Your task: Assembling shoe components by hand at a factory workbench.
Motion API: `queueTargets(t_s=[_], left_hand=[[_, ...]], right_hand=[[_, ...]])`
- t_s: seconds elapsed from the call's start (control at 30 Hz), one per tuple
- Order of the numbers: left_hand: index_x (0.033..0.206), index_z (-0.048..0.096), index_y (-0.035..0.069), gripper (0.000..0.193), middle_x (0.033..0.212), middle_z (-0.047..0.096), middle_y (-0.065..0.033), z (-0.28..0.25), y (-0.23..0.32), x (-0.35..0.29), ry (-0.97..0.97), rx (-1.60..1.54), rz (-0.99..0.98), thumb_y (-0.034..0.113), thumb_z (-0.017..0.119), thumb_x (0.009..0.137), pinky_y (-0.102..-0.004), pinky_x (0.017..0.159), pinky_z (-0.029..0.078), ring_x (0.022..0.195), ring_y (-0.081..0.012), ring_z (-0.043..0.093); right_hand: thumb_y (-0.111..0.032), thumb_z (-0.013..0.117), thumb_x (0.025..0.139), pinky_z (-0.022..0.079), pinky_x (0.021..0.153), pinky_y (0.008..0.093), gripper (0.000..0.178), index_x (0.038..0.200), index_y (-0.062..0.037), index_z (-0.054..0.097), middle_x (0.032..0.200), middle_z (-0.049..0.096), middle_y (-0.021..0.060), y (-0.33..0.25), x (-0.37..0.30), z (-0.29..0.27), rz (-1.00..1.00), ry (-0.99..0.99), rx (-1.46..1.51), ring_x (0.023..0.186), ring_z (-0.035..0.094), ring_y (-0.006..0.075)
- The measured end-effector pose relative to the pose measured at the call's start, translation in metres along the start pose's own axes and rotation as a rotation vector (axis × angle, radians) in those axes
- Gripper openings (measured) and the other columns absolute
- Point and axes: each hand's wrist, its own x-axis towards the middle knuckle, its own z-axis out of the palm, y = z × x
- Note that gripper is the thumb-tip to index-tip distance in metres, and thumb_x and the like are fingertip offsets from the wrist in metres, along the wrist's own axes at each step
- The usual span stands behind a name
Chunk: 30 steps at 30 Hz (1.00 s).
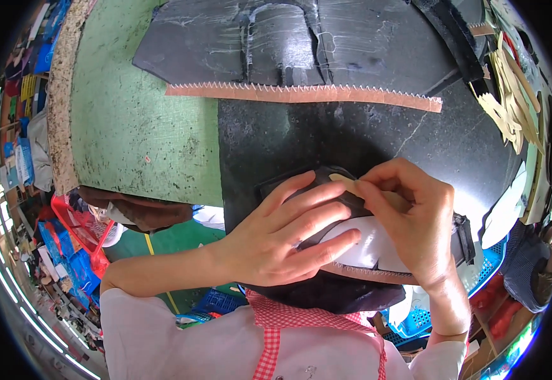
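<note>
My left hand point(282, 237) lies spread on a black sewn piece point(364, 304) at the near edge of the table, its fingers stretched out. My right hand point(418, 212) is closed, thumb and forefinger pinching a thin pale yellow strip point(344, 182) close to the left fingertips. Beneath both hands the black piece carries a smooth whitish panel point(368, 237). A brown zigzag-stitched edge point(377, 273) runs along the panel's near side. The right palm and fingers cover part of the piece.
Farther back lies a flat dark panel point(194, 41) with a brown zigzag-edged strip point(301, 94). Crumpled pale yellow strips point(507, 104) sit at the far right. The table is part green surface point(143, 120), part black sheet point(276, 133). Blue baskets point(494, 259) stand below the right edge.
</note>
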Motion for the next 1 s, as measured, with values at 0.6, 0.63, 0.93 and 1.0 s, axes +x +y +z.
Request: queueTargets(t_s=[0.6,0.63,0.93,1.0], left_hand=[[0.132,0.063,0.004,0.062,0.131,0.056,-0.0119,-0.019,0.036,0.065,-0.384,0.266,-0.283,0.025,0.07,0.075,-0.0525,0.103,0.038,0.122,-0.0305,0.054],[0.135,0.06,0.003,0.064,0.134,0.055,-0.014,-0.008,0.041,0.065,-0.34,0.11,-0.214,0.03,0.07,0.078,-0.0523,0.106,0.039,0.126,-0.0321,0.051],[0.141,0.059,0.008,0.061,0.153,0.048,-0.0084,0.034,0.041,0.061,-0.424,0.347,0.032,0.027,0.063,0.082,-0.045,0.116,0.038,0.144,-0.0279,0.039],[0.139,0.06,0.007,0.058,0.152,0.049,-0.008,0.033,0.041,0.066,-0.421,0.341,0.037,0.028,0.065,0.084,-0.0455,0.114,0.04,0.142,-0.0278,0.04]], right_hand=[[0.0,0.08,0.079,0.049,0.053,0.0245,0.015,0.091,-0.004,0.071,0.082,0.072,0.0043,0.025,-0.04,-0.059,0.028,0.193,-0.294,0.059,0.061,0.0114],[-0.001,0.08,0.079,0.049,0.053,0.0243,0.016,0.091,-0.0041,0.07,0.082,0.072,0.0046,0.028,-0.037,-0.057,-0.007,0.19,-0.302,0.059,0.062,0.0122],[0.0,0.076,0.085,0.05,0.057,0.0194,0.01,0.093,0.002,0.069,0.079,0.072,0.0028,0.046,-0.064,-0.09,0.38,0.316,0.196,0.067,0.067,0.0071],[-0.001,0.075,0.087,0.049,0.057,0.0186,0.008,0.092,0.0024,0.069,0.076,0.071,0.0026,0.045,-0.058,-0.093,0.394,0.325,0.207,0.066,0.065,0.0069]])
